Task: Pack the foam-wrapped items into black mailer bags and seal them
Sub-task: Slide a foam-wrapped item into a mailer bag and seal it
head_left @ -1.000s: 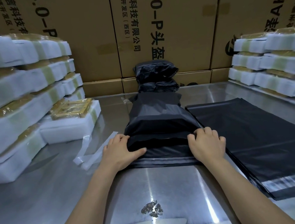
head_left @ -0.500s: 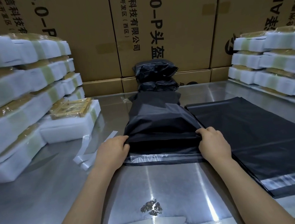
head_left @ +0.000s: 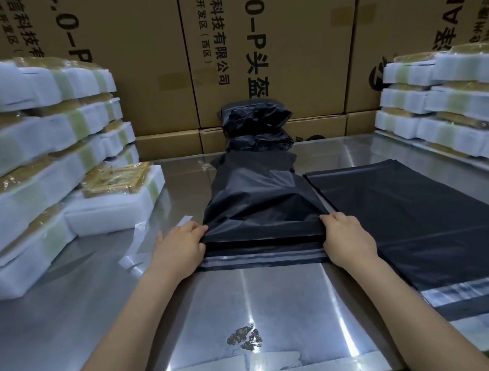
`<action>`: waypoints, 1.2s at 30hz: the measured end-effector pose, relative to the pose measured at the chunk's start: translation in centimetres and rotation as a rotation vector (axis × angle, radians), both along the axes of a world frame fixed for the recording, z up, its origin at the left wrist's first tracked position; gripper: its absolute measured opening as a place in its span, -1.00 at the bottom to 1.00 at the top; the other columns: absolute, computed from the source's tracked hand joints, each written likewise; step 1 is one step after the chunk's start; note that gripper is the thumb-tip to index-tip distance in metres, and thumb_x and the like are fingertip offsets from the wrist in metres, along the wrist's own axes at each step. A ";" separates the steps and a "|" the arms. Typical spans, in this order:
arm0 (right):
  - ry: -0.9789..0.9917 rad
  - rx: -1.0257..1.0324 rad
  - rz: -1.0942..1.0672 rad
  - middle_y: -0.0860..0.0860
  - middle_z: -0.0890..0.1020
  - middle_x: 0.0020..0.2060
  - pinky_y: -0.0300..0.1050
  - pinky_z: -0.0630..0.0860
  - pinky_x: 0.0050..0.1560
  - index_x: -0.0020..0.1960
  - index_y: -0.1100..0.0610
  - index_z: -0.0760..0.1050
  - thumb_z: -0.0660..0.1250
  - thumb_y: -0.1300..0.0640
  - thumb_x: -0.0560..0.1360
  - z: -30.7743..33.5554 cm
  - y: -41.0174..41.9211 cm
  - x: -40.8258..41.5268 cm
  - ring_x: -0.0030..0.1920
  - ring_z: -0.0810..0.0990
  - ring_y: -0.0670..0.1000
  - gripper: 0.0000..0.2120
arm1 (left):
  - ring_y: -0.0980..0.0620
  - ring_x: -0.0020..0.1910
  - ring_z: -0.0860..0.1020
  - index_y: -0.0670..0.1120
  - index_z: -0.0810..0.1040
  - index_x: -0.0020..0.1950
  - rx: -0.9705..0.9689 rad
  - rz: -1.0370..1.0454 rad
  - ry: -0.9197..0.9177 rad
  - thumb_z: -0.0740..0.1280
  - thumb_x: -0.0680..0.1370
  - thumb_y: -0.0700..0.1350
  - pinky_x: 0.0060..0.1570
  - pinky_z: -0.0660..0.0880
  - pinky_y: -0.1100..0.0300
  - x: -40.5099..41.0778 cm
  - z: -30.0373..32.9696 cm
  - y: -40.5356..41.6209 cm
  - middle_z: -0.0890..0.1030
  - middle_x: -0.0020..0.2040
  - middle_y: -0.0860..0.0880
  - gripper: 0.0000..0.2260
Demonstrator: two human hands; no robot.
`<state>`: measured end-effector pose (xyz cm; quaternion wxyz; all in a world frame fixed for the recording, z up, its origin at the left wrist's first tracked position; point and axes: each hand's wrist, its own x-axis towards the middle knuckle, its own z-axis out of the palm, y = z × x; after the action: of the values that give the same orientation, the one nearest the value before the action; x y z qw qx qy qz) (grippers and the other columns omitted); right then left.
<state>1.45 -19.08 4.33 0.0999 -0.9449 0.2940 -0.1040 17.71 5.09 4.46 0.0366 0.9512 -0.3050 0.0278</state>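
Filled black mailer bag (head_left: 261,201) lay on the counter (head_left: 262,302), long axis running away from the person, open flap end nearest. Left hand (head_left: 178,251) and right hand (head_left: 347,237) each gripped a near corner; contents hidden, probably a foam-wrapped item.

Single head-worn view, facing forward and down, close over the metal table (head_left: 276,295)

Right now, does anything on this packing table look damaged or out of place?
Yes. The shiny metal table top has a dark worn patch near its front edge, where the surface looks scraped away. Loose clear backing strips also lie left of the filled black mailer bag.
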 end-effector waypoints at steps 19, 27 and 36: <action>-0.117 0.002 -0.015 0.07 0.35 0.34 -0.03 0.32 0.28 0.40 0.14 0.28 0.11 -0.17 0.59 -1.4 -1.5 4.4 0.34 0.32 0.08 -0.48 | 0.00 0.36 0.34 -0.01 0.28 0.46 -0.276 -0.098 0.004 0.05 0.62 0.15 0.31 0.30 0.08 1.1 -2.0 -5.8 0.31 0.42 0.03 -0.55; -0.055 -0.056 -0.080 0.11 0.40 0.32 -0.01 0.24 0.40 0.37 0.20 0.33 0.08 -0.20 0.57 -1.0 -1.8 5.2 0.34 0.36 0.10 -0.43 | 0.02 0.43 0.26 0.00 0.24 0.49 -0.260 -0.026 0.078 -0.06 0.60 0.26 0.46 0.00 -0.12 1.4 -1.7 -6.4 0.24 0.47 0.07 -0.44; -0.155 -0.085 -0.206 0.19 0.32 0.43 0.09 0.00 0.49 0.43 0.30 0.26 0.03 -0.29 0.56 -1.0 -0.3 3.8 0.50 0.14 0.16 -0.27 | -0.13 0.34 0.41 -0.15 0.44 0.36 -0.887 0.341 0.699 -0.24 0.51 0.39 0.33 0.28 0.04 0.7 2.1 -5.3 0.47 0.34 -0.17 -0.19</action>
<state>5.25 -19.35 3.37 0.0709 -0.9022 0.3761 -0.1987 18.40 -0.22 6.58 0.5243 0.8334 -0.0768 -0.1569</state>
